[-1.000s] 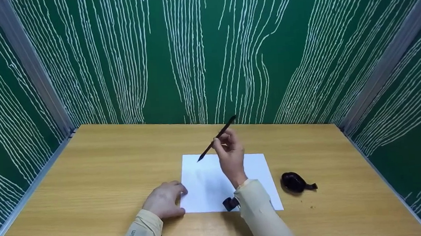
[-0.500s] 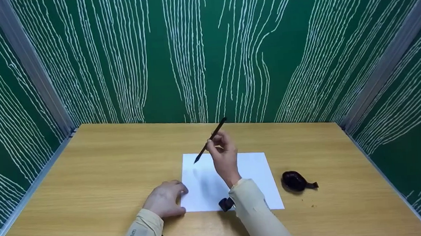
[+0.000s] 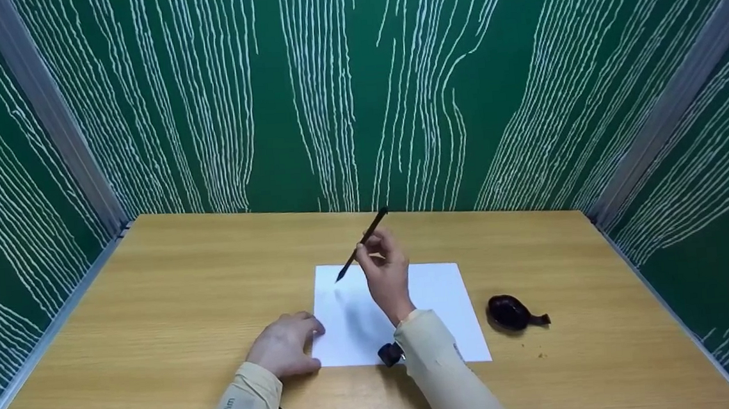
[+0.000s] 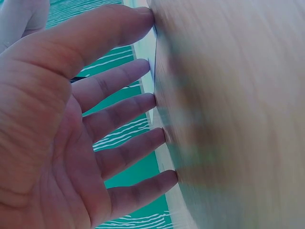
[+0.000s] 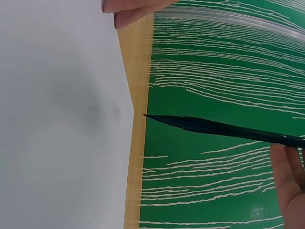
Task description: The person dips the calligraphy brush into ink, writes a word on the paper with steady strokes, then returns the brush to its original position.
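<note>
My right hand (image 3: 387, 276) pinches a dark paintbrush (image 3: 362, 244) by the middle of its handle, above a sheet of white paper (image 3: 445, 301). The brush slants, its pointed tip down toward the paper's upper left part. In the right wrist view the brush's tip (image 5: 164, 119) appears clear of the sheet. At the paper's left edge my left hand (image 3: 286, 346) rests with spread, extended fingers; the thumb and fingertips touch the sheet's border and the tabletop. The left wrist view shows that palm (image 4: 62, 157) holding nothing. No marks are visible on the paper, only shadow.
A small black oval dish (image 3: 508, 314) with a short handle stands right of the paper. A few specks lie below it on the wooden table (image 3: 173, 308). Green walls (image 3: 274, 108) with white wavy lines enclose the table's back and sides.
My right hand has moved a little left with the brush, and the brush tip has shifted slightly left over the paper. The left hand, paper and dish have stayed put.
</note>
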A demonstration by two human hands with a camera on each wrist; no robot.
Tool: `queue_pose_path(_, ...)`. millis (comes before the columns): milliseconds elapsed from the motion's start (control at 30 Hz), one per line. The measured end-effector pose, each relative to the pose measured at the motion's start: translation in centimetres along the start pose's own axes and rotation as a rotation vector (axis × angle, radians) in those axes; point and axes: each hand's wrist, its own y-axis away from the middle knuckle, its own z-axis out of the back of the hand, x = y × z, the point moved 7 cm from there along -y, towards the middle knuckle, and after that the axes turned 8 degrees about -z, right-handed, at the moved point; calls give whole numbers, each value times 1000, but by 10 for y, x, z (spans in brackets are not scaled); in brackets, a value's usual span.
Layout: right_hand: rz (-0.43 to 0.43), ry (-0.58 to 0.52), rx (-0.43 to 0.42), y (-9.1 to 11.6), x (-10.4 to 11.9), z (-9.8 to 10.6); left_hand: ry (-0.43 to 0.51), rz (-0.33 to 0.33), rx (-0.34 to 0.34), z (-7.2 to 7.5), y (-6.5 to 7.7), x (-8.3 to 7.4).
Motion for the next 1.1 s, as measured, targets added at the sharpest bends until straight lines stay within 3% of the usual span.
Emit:
queue_pose_path(267,-22,13,24,-2,-4,-5,-8,15,9,1,1,2)
queue_pose_path(500,7,14,36,-4,-6,-7,-7,7,-18,2,2,-1)
queue_pose_path(1100,-54,36,59,-6,-16,-9,-10,18,2,1,0,0)
